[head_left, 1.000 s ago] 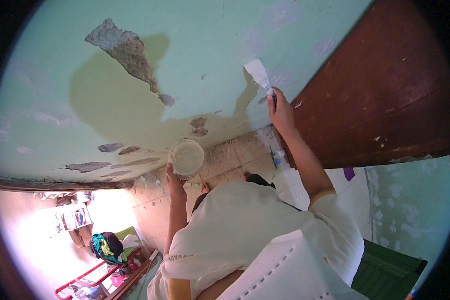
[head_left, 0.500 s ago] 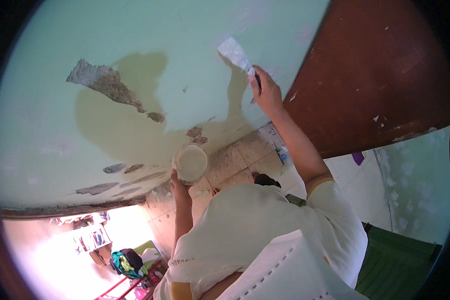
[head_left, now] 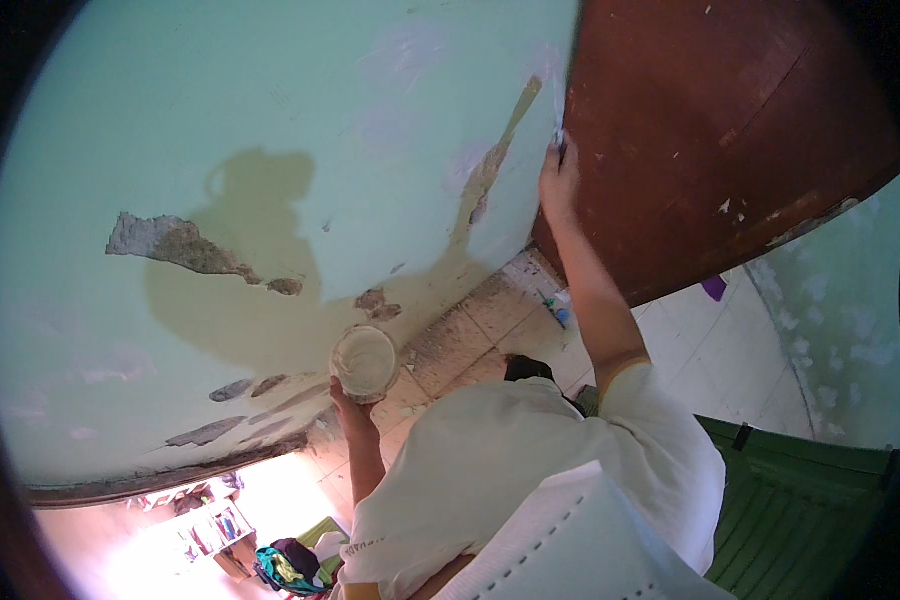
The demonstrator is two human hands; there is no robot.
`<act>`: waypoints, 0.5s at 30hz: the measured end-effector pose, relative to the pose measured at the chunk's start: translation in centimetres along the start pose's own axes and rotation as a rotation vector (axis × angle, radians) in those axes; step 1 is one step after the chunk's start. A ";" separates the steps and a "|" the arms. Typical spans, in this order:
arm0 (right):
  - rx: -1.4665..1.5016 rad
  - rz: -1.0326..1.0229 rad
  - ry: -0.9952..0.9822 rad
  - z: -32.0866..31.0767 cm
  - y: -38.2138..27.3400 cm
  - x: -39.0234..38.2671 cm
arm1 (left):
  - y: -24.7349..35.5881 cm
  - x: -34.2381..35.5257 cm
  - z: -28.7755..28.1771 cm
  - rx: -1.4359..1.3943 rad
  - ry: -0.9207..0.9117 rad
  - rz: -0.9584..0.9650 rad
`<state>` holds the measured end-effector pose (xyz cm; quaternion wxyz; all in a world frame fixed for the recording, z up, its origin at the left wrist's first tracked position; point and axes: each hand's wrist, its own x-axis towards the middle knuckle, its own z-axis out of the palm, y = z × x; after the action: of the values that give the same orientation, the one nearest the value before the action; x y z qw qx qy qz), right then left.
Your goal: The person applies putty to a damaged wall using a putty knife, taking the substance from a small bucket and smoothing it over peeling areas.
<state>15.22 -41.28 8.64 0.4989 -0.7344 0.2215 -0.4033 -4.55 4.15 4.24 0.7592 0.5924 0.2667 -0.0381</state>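
Note:
My left hand (head_left: 354,412) is closed around the side of a round tub (head_left: 366,364) of pale, creamy putty, held up near the lower wall. The putty's surface looks stirred and uneven. My right arm reaches far forward, and my right hand (head_left: 561,182) grips a putty knife (head_left: 558,112) by its handle. Its blade now appears nearly edge-on, at the side of the green wall (head_left: 410,140) where it meets a brown panel (head_left: 710,140). Whether the blade touches the wall I cannot tell. Left of that hand, a narrow chipped patch (head_left: 486,180) shows in the paint.
A large bare patch (head_left: 175,240) and several smaller ones mark the wall. Below lies a dusty tiled floor (head_left: 460,340). Clothes (head_left: 292,562) are piled at the lower left, near a shelf (head_left: 215,530). A green slatted piece (head_left: 800,500) stands at the lower right.
My right hand has moved right to the wall's edge, and the putty knife has turned from flat-on to edge-on. The view has shifted; my left hand still holds the tub.

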 end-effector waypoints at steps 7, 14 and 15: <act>-0.083 -0.080 -0.011 -1.0 -2.3 6.5 | -1.1 1.1 0.9 -0.043 -0.043 0.005; -0.130 0.001 -0.199 1.7 2.1 0.5 | -1.6 0.5 1.4 -0.027 -0.088 -0.009; -0.099 -0.015 -0.214 1.6 1.6 -0.8 | -1.6 0.5 1.4 -0.021 -0.084 -0.006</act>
<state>16.19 -40.49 6.62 0.4798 -0.7986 0.1810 -0.3149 -4.20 2.56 2.84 0.7758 0.5815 0.2369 -0.0625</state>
